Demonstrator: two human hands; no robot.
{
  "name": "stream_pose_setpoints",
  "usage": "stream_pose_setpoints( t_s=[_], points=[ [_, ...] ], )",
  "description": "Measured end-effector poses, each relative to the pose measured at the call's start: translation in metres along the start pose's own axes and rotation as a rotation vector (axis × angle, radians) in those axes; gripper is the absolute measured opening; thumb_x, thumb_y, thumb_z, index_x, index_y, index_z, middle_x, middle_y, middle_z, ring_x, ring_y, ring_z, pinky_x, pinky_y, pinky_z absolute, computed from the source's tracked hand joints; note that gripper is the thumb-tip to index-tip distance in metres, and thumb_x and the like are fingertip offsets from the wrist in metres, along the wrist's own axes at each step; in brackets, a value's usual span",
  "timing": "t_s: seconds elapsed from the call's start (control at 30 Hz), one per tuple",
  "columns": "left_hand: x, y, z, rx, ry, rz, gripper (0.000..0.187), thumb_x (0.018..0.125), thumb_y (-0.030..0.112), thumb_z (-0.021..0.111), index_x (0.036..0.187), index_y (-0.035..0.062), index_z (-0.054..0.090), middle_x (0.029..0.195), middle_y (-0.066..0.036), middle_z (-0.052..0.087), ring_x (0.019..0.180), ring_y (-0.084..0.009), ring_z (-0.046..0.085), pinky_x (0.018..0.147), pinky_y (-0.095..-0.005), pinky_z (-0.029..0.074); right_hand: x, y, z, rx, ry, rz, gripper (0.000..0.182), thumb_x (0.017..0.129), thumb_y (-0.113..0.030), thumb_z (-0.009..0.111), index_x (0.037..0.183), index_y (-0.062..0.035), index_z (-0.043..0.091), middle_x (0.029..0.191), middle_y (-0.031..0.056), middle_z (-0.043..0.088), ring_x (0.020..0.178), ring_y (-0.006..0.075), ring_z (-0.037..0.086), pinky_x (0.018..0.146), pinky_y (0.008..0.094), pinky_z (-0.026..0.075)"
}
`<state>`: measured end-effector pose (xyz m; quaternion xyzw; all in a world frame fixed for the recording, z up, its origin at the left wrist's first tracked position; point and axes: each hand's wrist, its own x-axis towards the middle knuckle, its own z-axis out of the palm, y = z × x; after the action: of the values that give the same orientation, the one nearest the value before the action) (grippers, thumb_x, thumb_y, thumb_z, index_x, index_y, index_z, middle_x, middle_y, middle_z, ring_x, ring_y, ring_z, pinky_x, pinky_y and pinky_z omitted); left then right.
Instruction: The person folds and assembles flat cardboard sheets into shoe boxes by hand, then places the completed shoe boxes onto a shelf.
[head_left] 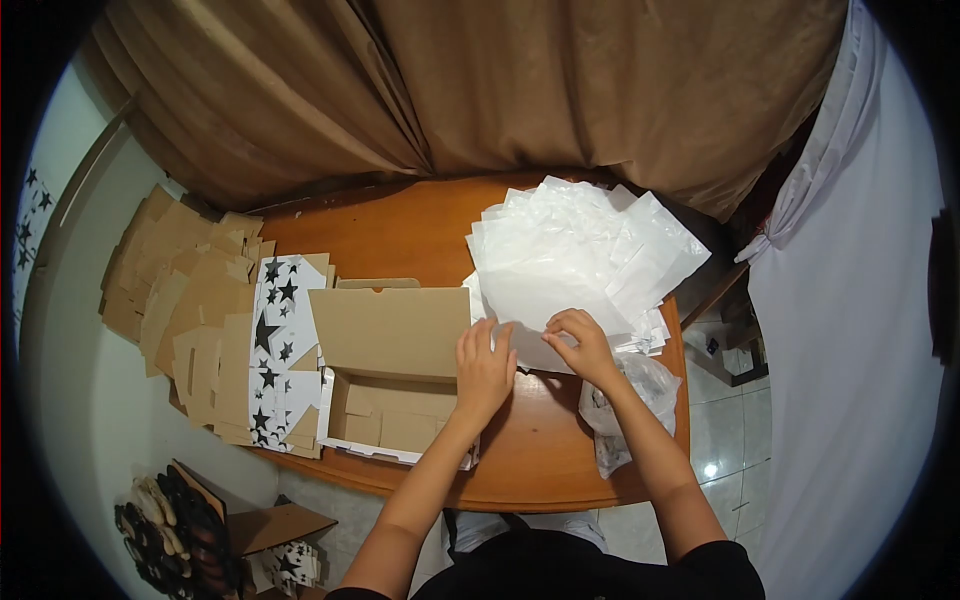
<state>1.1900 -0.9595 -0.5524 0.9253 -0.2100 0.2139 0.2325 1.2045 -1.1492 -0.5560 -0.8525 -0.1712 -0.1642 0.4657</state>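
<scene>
My left hand (485, 372) is at the near left edge of a pile of white sheets (560, 250), fingers bent round the edge of the top sheet. A short way to the right, my right hand (583, 346) pinches the same sheet's near edge between thumb and fingers. Between both hands the sheet's edge is lifted and in shadow. An open cardboard box (395, 330) stands left of my left hand, its brown lid raised at the back and its white front wall toward me. Under my right forearm lies a crumpled clear plastic bag (645, 385).
Flat cardboard pieces (190, 310) are heaped on the left of the wooden table (540, 440), beside white star-printed cardboard (280, 350). A brown curtain (500, 90) hangs behind; a white curtain (850, 330) hangs at right. Footwear (175, 530) sits at lower left.
</scene>
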Motion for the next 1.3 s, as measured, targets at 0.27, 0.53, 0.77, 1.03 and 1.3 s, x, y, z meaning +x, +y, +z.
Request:
stream_pose_setpoints(
  t_s=[0.27, 0.53, 0.77, 1.03, 1.3],
  points=[
    [0.019, -0.011, 0.011, 0.139, -0.005, 0.182, 0.042, 0.077, 0.01, 0.059, 0.118, 0.0104, 0.055, 0.12, -0.01, 0.053, 0.115, -0.0274, 0.047, 0.098, -0.0437, 0.035, -0.039, 0.006, -0.012, -0.039, -0.249, -0.019, 0.014, 0.078, -0.019, 0.067, 0.075, -0.0058, 0.065, 0.092, 0.0048, 0.064, 0.09, 0.0248, 0.057, 0.081, 0.035, 0.045],
    [0.011, -0.018, 0.023, 0.084, -0.194, 0.353, 0.016, 0.072, 0.012, 0.064, 0.088, 0.0107, 0.065, 0.089, 0.0, 0.063, 0.095, -0.0183, 0.057, 0.09, -0.04, 0.04, -0.046, -0.003, -0.008, -0.132, -0.148, 0.121, 0.037, 0.079, -0.025, 0.067, 0.11, -0.0066, 0.055, 0.095, 0.0107, 0.059, 0.093, 0.0275, 0.056, 0.081, 0.0364, 0.045],
    [0.027, -0.008, 0.014, -0.075, -0.076, 0.287, 0.02, 0.079, 0.018, 0.064, 0.097, 0.0103, 0.066, 0.097, -0.002, 0.063, 0.098, -0.0201, 0.057, 0.088, -0.0379, 0.04, -0.005, -0.017, -0.014, -0.149, -0.041, -0.05, 0.015, 0.086, -0.015, 0.056, 0.087, -0.0045, 0.067, 0.087, 0.0095, 0.066, 0.081, 0.0282, 0.059, 0.076, 0.0379, 0.045],
    [0.036, -0.012, -0.005, -0.178, -0.111, 0.282, 0.022, 0.08, 0.022, 0.065, 0.098, 0.01, 0.065, 0.1, -0.002, 0.062, 0.099, -0.0215, 0.056, 0.088, -0.038, 0.039, 0.005, -0.034, -0.048, -0.07, -0.05, 0.032, 0.015, 0.085, -0.015, 0.058, 0.083, -0.0022, 0.066, 0.084, 0.0115, 0.064, 0.08, 0.0282, 0.059, 0.071, 0.036, 0.046],
    [0.058, -0.014, 0.015, -0.144, -0.263, 0.195, 0.013, 0.075, 0.017, 0.066, 0.079, 0.0055, 0.063, 0.082, -0.01, 0.064, 0.08, -0.0265, 0.062, 0.072, -0.0392, 0.046, 0.028, -0.075, -0.082, -0.191, 0.135, -0.108, 0.006, 0.086, -0.005, 0.052, 0.089, -0.0009, 0.055, 0.081, 0.0152, 0.061, 0.079, 0.0337, 0.058, 0.07, 0.0392, 0.044]
  ],
)
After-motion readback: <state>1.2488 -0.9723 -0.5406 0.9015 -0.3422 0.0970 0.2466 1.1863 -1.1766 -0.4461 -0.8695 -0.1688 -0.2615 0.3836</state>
